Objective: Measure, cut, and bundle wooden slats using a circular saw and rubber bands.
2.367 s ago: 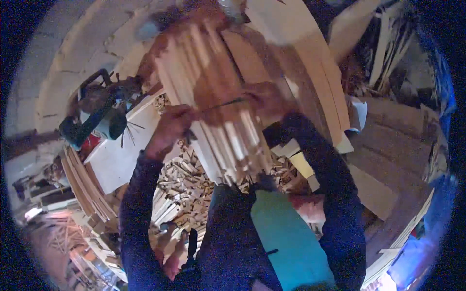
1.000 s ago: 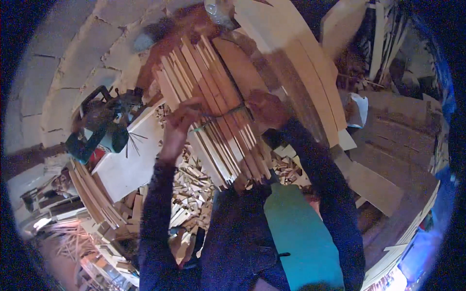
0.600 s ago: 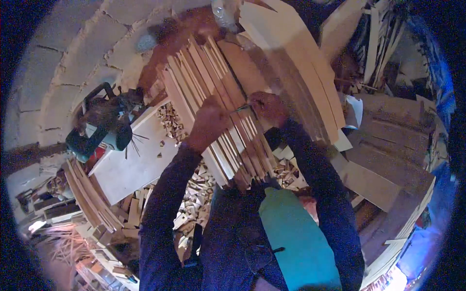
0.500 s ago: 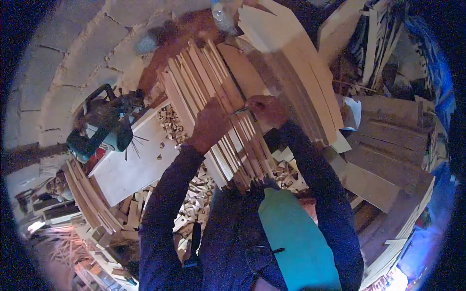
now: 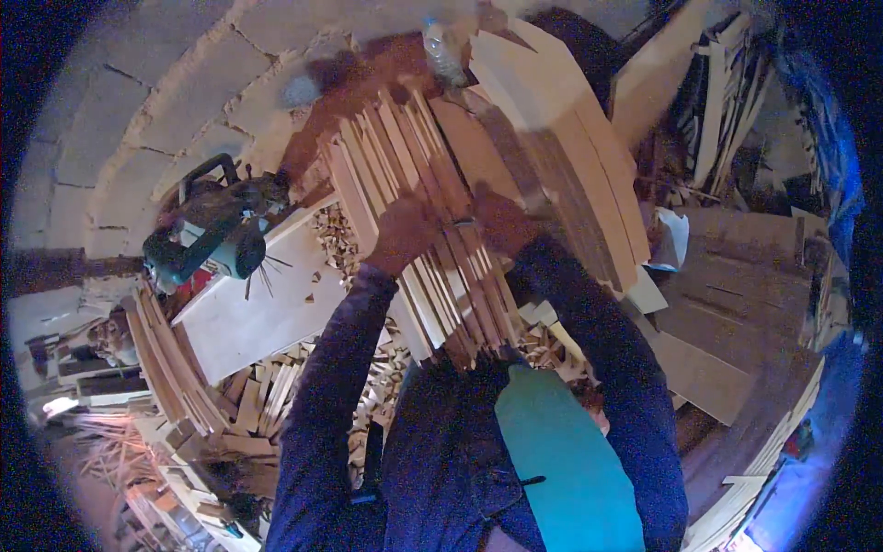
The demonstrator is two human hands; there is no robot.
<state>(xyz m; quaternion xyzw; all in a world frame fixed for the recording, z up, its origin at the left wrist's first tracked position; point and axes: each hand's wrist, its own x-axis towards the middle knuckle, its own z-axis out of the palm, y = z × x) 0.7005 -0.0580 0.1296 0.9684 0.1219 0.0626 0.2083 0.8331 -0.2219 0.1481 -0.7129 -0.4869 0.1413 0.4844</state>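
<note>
A bundle of long, thin wooden strips [image 5: 451, 294] lies slanting before me, its near ends close to my body. Across it runs a thin tie [image 5: 462, 222], its material too blurred to name. My left hand [image 5: 402, 237] presses against the bundle's left and upper side, fingers curled in beside the tie; what they pinch is hidden. On the other side, my right hand [image 5: 501, 224] is closed at the right end of the tie, fingers in shadow.
A green power saw [image 5: 216, 239] stands at left by a pale board [image 5: 253, 308]. Small wood offcuts [image 5: 372, 391] lie heaped below. Large wooden panels [image 5: 570, 129] stretch along the right of the bundle, with a plastic bottle [image 5: 443, 55] at the far end. Brown boards [image 5: 727, 276] lie farther right.
The right hand has turned and drawn in closer against the bundle's right side. The left hand stays on the bundle. The whole view has shifted slightly.
</note>
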